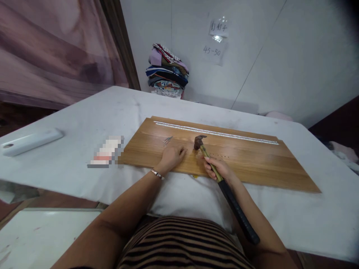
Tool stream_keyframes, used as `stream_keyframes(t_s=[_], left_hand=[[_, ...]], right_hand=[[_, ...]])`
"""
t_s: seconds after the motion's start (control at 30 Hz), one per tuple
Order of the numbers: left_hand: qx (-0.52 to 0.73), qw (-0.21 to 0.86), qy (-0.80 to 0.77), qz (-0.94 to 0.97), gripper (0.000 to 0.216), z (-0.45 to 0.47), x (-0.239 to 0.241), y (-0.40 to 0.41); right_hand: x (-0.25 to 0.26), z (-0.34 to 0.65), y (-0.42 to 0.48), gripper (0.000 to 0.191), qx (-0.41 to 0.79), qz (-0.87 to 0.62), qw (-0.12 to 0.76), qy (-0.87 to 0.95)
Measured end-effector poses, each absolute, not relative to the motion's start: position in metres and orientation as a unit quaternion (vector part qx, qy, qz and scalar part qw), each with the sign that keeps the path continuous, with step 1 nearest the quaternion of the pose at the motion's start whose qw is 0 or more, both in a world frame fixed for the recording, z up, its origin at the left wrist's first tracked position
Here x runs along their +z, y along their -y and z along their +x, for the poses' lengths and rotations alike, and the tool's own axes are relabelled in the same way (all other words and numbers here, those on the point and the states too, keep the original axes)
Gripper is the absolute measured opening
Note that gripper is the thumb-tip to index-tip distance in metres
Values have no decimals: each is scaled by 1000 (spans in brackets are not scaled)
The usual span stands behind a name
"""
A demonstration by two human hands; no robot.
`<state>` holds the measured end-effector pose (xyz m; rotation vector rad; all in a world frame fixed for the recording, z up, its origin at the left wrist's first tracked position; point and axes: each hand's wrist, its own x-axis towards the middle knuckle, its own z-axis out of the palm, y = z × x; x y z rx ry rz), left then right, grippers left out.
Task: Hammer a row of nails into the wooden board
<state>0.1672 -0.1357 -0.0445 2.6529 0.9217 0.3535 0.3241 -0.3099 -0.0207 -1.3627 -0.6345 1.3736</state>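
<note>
My right hand (220, 169) is wrapped round the upper handle of a claw hammer (209, 158). The hammer's rusty head is low over a brown wooden board (252, 160), but whether it touches the wood I cannot tell. Black grip covers the handle's lower end, which points back toward me. To the left of the head, my left hand (172, 157) rests on the board with curled fingers; anything between them is hidden. Just beyond it lies a small pile of nails (167, 140). A row of small dark dots, nails or holes, runs right of the hammer head.
Two pale marked strips (215, 131) run along the board's far side. The board lies on a white-covered table (84, 112). A white handled object (32, 142) and a pixelated item (108, 151) are at left. Folded clothes (167, 71) are stacked by the wall.
</note>
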Motion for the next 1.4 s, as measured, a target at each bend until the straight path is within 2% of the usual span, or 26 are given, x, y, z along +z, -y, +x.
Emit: stream_keyframes(t_s=[0.2,0.4,0.9,1.17,1.4], left_hand=[[122,146,-323,927,28,168,-44,136],[116,143,-323,928,28,168,-44,136],[132,143,-315,929,28,168,-44,137],[196,114,-300,927,16,168,-51,133],[207,123,-296,924,19,168,-57,132]], right_hand=[[-21,325,310,46,571,-569,525,274],[-20,323,310,52,562,-568,532,279],[-17,324,311,46,568,-569,525,278],[8,334,306,38,588,-559,527,253],[20,345,307,37,580,-600,496,240]])
